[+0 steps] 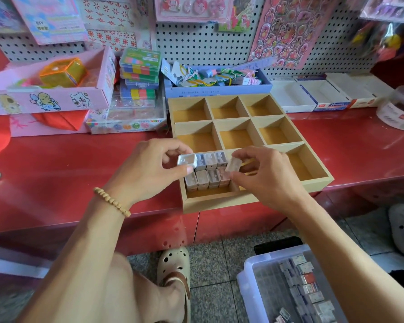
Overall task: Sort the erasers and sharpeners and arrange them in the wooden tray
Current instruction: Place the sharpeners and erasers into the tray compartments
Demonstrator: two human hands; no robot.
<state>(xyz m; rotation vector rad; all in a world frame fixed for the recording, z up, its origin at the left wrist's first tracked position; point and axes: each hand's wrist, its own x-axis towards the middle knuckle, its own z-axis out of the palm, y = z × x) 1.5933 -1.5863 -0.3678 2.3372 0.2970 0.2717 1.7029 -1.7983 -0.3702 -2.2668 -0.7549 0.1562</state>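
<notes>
While I watch from the head camera, both hands hover over the tray's near-left compartment.
Tray: pale wooden tray (222, 202) with nine square compartments, on the glossy red desk (79, 173).
Sharpeners: boxy matte plastic sharpeners (207, 174), two packed rows in that compartment.
Left hand (147, 171): I see it pinch a white sharpener (187, 160).
Right hand (266, 176): it pinches a translucent pale sharpener (234, 164).
</notes>
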